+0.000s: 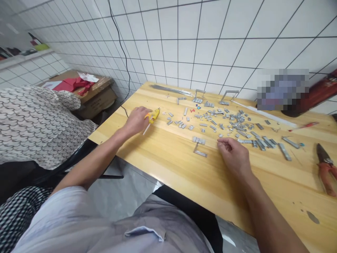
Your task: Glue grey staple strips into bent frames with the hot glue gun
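Note:
A yellow glue gun (154, 116) with a white stick below it is in my left hand (137, 120), over the left part of the wooden table (168, 165). My right hand (234, 154) rests on the tabletop with its fingers curled; what they hold, if anything, is hidden. Left of that hand lies a small bracket-shaped metal piece (200, 153) joined to a row of short grey blocks (198, 140). Beyond both hands, many small grey metal pieces (238, 121) are scattered.
Thin metal rods (171, 90) lie along the back edge. Small metal frames (200, 95) stand near the tiled wall. Red-handled shears (326, 172) and a red pen (306, 125) lie at the right. A black cable (121, 45) hangs down the wall.

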`<state>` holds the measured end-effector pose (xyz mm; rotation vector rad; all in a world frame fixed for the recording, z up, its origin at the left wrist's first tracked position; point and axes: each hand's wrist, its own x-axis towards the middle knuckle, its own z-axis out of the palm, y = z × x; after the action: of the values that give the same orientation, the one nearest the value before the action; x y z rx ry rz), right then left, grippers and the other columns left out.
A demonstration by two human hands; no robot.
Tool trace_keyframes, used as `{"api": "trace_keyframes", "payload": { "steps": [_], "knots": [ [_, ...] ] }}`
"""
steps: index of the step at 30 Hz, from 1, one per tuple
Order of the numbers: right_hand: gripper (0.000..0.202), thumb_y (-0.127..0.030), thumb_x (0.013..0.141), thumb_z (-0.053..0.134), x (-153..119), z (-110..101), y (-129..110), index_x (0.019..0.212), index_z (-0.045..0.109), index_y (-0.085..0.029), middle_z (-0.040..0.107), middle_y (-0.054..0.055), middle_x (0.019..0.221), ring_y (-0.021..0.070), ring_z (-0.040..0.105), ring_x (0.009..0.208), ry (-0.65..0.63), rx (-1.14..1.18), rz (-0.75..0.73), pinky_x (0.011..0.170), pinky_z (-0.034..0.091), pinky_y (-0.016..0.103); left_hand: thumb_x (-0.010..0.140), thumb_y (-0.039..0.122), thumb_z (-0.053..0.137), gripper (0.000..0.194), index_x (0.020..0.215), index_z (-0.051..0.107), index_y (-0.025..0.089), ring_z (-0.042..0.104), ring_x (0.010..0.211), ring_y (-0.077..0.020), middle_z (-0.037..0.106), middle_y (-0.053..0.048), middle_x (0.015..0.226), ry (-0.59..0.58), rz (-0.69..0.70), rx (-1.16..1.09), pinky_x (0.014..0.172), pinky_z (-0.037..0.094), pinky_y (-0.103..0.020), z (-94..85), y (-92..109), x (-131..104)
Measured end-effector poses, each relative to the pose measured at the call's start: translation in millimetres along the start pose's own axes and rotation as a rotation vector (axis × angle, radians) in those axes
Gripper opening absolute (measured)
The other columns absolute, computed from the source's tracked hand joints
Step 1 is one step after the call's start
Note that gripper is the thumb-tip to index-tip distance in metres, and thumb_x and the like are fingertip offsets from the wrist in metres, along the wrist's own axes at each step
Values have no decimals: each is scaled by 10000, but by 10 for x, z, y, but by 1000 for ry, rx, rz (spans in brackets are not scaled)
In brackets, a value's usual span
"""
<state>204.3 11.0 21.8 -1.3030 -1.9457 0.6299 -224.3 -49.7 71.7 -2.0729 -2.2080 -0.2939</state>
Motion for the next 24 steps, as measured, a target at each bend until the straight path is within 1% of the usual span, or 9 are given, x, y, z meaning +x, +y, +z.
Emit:
{"api": "trace_keyframes", "payload": {
  "steps": [1,2,4,7,12,14,17,21,24],
  "knots": [
    [197,-373,859,626,-1,1,4,920,749,-231,733,35,784,202,630,654,-3,-4,3,689,515,380,924,185,500,499,1409,608,135,586,1281,-340,649,-206,1371,-100,-39,107,1096,445,-509,11,-159,23],
    [194,-373,859,631,-3,1,6,920,749,-231,731,34,784,200,630,652,-9,-8,8,685,515,378,896,173,517,547,1435,590,121,580,1282,-366,646,-228,1366,-143,-55,132,1081,443,-528,40,-282,43],
    [197,-377,869,639,-12,-1,5,939,755,-235,724,31,788,194,618,644,-22,-11,0,667,510,370,863,164,531,605,1466,575,159,587,1261,-376,656,-215,1349,-217,-49,142,1050,451,-521,131,-425,83],
    [207,-368,900,638,-37,-8,-15,1006,766,-245,695,25,790,180,584,635,-48,-3,-64,652,510,358,878,201,519,595,1469,580,228,608,1212,-377,662,-187,1309,-269,-18,107,1013,456,-499,269,-462,174],
    [212,-307,938,632,-70,-12,-62,1103,751,-245,712,43,875,185,635,734,-190,87,-157,678,534,345,889,288,538,514,1392,603,206,617,1165,-389,657,-189,1231,-316,-4,129,981,458,-487,341,-467,331],
    [226,-295,934,642,-72,-21,-78,1127,749,-250,722,51,909,191,656,774,-228,111,-154,699,547,348,874,283,553,492,1357,601,201,619,1160,-380,666,-179,1212,-314,3,91,978,466,-480,332,-481,333],
    [264,-290,909,683,-68,-54,-124,1164,748,-263,725,53,937,201,669,815,-268,146,-163,745,563,366,876,282,544,457,1324,592,204,614,1152,-375,667,-176,1208,-243,14,15,982,477,-500,320,-464,271],
    [359,-272,905,720,-55,-112,-271,1263,719,-296,722,54,1025,207,659,891,-328,169,-202,809,562,381,916,281,483,428,1331,575,227,594,1171,-359,656,-168,1225,-116,76,-80,1008,477,-520,350,-338,178],
    [427,-258,903,723,-33,-111,-411,1325,691,-309,719,67,1109,210,655,933,-403,154,-218,809,557,378,929,300,472,422,1332,577,228,592,1158,-348,657,-156,1191,-80,89,-140,1019,475,-519,392,-217,143]
  ]
}}
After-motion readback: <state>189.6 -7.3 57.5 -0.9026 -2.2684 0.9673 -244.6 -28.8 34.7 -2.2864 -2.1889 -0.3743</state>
